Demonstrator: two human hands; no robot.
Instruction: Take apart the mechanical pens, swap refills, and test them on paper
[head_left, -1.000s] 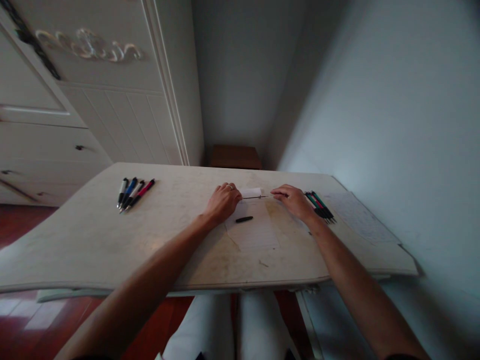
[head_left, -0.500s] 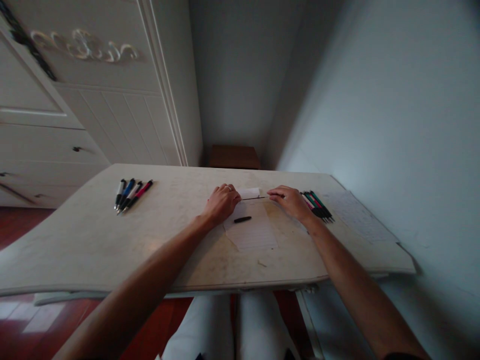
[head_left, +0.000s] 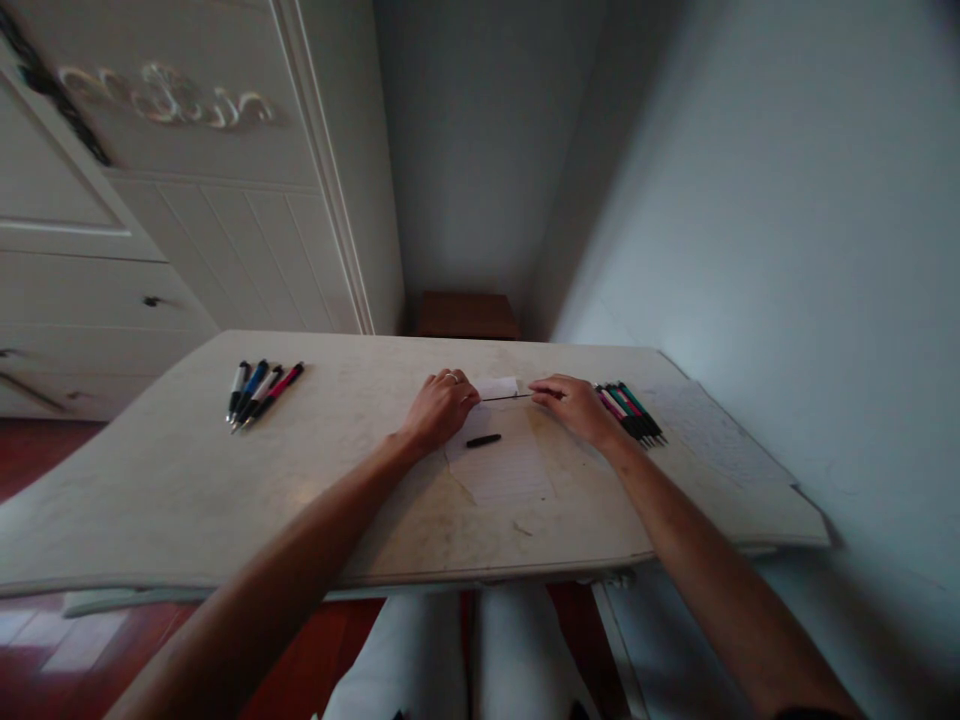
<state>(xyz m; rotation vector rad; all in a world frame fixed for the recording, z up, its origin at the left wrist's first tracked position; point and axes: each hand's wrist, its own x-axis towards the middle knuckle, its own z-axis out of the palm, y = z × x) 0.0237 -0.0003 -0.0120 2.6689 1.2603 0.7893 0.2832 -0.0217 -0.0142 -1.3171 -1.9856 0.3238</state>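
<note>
A thin dark rod, which looks like a pen refill point(head_left: 504, 398), lies level between my two hands over the paper. My left hand point(head_left: 441, 408) is closed, its fingertips pinching the refill's left end. At the other end, the fingers of my right hand point(head_left: 570, 402) are pinched together on the tip, which they partly hide. Just behind the refill is a small white paper piece point(head_left: 496, 386). Nearer to me, a short black pen part point(head_left: 484, 440) rests on a lined sheet of paper point(head_left: 510, 475).
Several pens point(head_left: 259, 395) lie grouped at the table's left. Another row of several pens point(head_left: 630, 415) sits beside my right wrist. A written sheet point(head_left: 712, 430) lies by the right wall point(head_left: 787, 250). A white cabinet point(head_left: 225, 230) stands behind the table point(head_left: 315, 520) on the left.
My right fingertips are very slightly closer to my left hand along the refill. The view has shifted a little; the pens and black pen part stay in place.
</note>
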